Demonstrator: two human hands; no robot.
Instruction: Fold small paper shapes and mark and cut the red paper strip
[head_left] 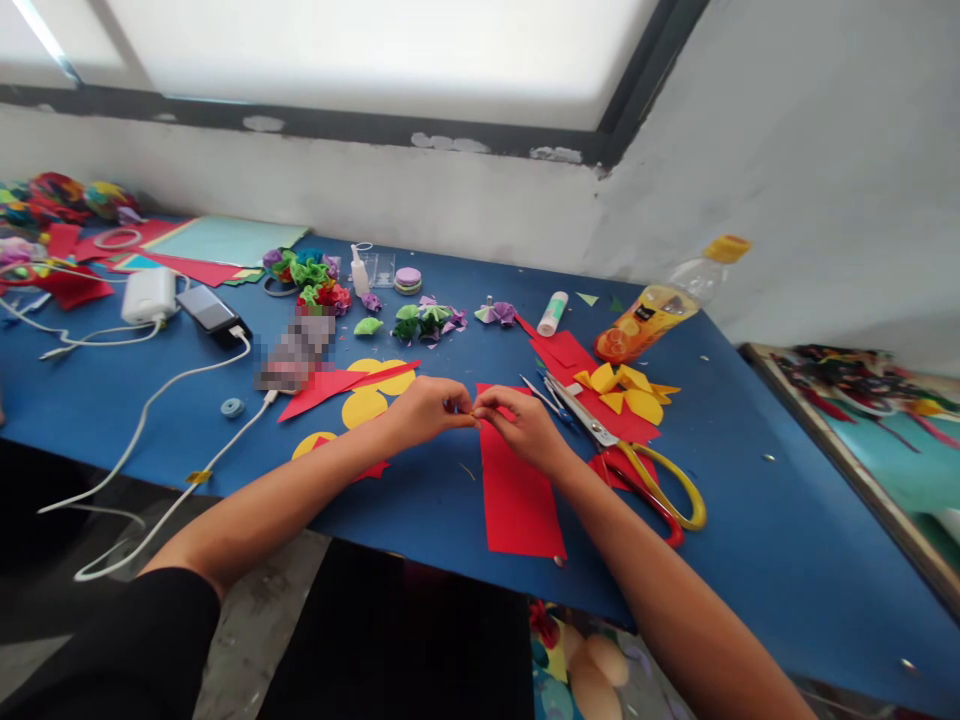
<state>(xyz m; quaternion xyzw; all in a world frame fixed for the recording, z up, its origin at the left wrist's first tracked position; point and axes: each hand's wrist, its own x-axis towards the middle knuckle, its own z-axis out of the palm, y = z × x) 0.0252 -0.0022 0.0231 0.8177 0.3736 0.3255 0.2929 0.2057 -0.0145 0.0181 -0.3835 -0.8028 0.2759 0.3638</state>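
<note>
My left hand [429,410] and my right hand [517,425] meet fingertip to fingertip above the blue table [420,510]. Both are closed in a pinch on something tiny, perhaps a thin brownish-yellow bit; its kind is hidden by the fingers. Beneath my right hand lies a long red paper strip [521,500]. A fine thread-like scrap [466,470] rests just left of the strip. Yellow paper circles [364,408] and red paper pieces [319,390] are beside my left hand. Large scissors [600,428] with yellow and red handles lie right of my right hand.
An orange drink bottle [649,310] leans at the back right, near a glue stick [553,313] and folded yellow paper pieces [622,385]. Crumpled paper flowers [315,275] stand at the back. On the left are a phone [210,312], a white charger [148,296] and looping white cables [146,425].
</note>
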